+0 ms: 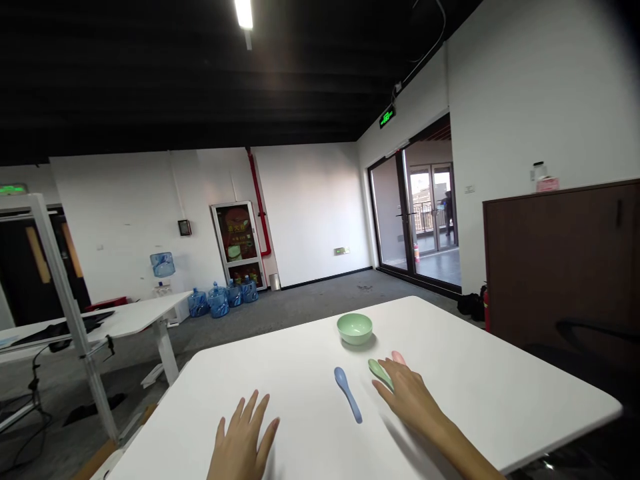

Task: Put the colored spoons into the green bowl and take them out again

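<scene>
While the right hand (407, 397) lies on a pale green spoon (380, 373), grip unclear.
Left hand (243, 437) open, empty; blue spoon (347, 393) between hands, green round bowl (355, 328) beyond.

Bowl (355, 327): pale green, smooth, glossy; looks glazed ceramic. Blue spoon (347, 393): smooth, soft sheen; plastic or ceramic, cannot tell. Green spoon (380, 373): same finish. Tabletop (480, 380): white, smooth, satin laminate. Far carpet (320, 300): grey, rough, matt. Water jugs (219, 302): translucent blue plastic, glossy. Right cabinet (560, 267): dark brown wood finish, low sheen. Left frame (63, 280): pale metal extrusion, matt.
</scene>
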{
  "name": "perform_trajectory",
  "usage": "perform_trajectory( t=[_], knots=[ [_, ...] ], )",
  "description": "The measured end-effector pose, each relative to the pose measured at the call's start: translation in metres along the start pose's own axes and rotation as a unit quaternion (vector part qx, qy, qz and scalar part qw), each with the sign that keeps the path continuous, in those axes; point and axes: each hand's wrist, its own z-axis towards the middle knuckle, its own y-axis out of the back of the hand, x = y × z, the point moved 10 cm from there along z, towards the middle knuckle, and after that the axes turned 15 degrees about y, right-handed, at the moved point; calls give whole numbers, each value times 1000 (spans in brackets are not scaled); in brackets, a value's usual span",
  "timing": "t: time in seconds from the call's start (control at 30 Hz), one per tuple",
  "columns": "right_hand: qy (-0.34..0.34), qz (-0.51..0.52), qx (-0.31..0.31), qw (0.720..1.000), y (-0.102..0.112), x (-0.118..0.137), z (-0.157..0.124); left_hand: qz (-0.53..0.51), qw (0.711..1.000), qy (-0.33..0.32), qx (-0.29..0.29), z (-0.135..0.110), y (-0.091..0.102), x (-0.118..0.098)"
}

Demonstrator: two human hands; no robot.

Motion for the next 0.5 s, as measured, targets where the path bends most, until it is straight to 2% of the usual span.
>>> perform_trajectory(
  t=[0.5],
  knots=[
    [-9, -28, 4, 1000, 2, -4, -2, 11, 1000, 3, 4, 3, -2, 3]
  ],
)
